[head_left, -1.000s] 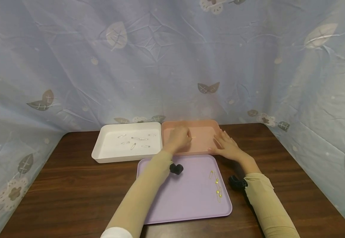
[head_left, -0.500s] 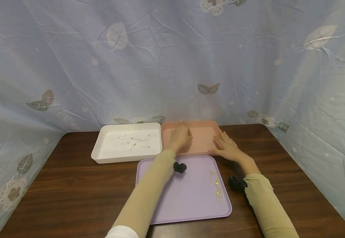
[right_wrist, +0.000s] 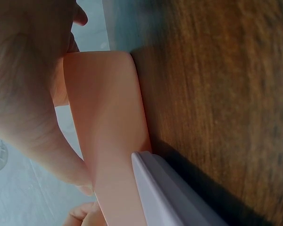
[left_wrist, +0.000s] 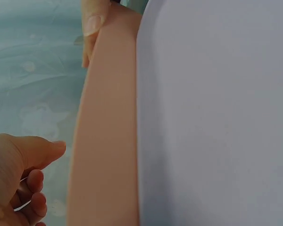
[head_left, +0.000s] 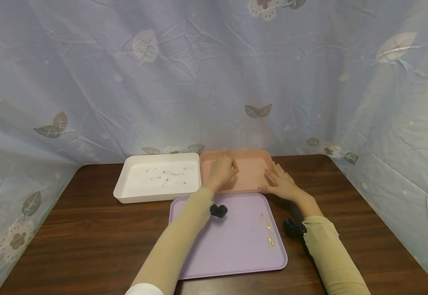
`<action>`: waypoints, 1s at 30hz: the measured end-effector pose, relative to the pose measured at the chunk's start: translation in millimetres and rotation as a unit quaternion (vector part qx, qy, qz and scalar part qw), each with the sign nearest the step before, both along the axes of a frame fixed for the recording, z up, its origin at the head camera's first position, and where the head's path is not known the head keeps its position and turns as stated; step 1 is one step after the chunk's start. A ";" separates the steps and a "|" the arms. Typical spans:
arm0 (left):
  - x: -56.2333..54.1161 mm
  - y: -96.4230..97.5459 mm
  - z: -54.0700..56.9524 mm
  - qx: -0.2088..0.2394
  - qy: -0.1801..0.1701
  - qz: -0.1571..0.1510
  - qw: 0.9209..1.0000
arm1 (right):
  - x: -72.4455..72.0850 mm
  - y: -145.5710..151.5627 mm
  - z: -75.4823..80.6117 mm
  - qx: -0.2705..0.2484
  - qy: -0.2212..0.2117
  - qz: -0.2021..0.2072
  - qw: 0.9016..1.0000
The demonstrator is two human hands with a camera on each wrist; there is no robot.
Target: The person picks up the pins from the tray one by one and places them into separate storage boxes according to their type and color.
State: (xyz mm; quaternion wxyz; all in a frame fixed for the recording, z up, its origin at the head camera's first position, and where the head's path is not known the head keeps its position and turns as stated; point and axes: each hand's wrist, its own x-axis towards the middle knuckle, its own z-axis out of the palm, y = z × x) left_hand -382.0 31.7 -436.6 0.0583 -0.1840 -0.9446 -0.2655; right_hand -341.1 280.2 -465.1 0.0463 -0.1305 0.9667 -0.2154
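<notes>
Over the middle of a pink tray (head_left: 254,168), my left hand (head_left: 221,171) is held low with its fingers curled in and no held thing showing. The left wrist view shows its thumb stretched toward the pink wall (left_wrist: 104,141), the other fingers folded below. My right hand (head_left: 282,183) rests at the tray's right front corner, fingers fairly straight and spread along the side, thumb (right_wrist: 80,176) at the front rim. Several yellow-headed safety pins (head_left: 269,229) lie along the right side of a lilac tray (head_left: 232,254) in front.
A white tray (head_left: 133,192) with several silver safety pins (head_left: 166,176) stands left of the pink tray, side against side. All three stand on a dark wooden table (head_left: 88,241). A patterned cloth (head_left: 214,82) hangs behind and at both sides.
My left forearm shifts slightly right and then back left, while the left hand stays over the pink tray. The right hand and the pins have not visibly moved.
</notes>
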 end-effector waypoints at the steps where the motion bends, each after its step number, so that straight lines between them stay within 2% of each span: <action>1: 1.9 -1.4 1.2 0.003 0.003 -0.004 1.000 | 0.4 -0.1 0.0 -0.002 0.000 0.001 1.000; 10: 22.0 -14.1 11.3 0.000 0.039 -0.025 0.999 | 2.2 -0.4 -0.5 -0.001 -0.004 0.004 1.000; 15: 37.1 -18.4 15.4 -0.009 0.062 -0.043 0.997 | 1.5 0.1 -0.6 0.002 -0.002 0.003 1.000; 21: 57.7 -21.3 21.5 -0.020 0.114 -0.063 0.991 | 0.8 0.5 -1.2 0.004 -0.004 0.005 1.000; 26: 70.7 -19.7 20.9 -0.031 0.159 -0.082 0.983 | 0.5 1.0 -0.8 -0.001 -0.002 0.004 1.000; 30: 77.8 -15.4 16.6 -0.038 0.163 -0.090 0.982 | 0.6 1.2 -0.7 0.001 -0.001 0.004 1.000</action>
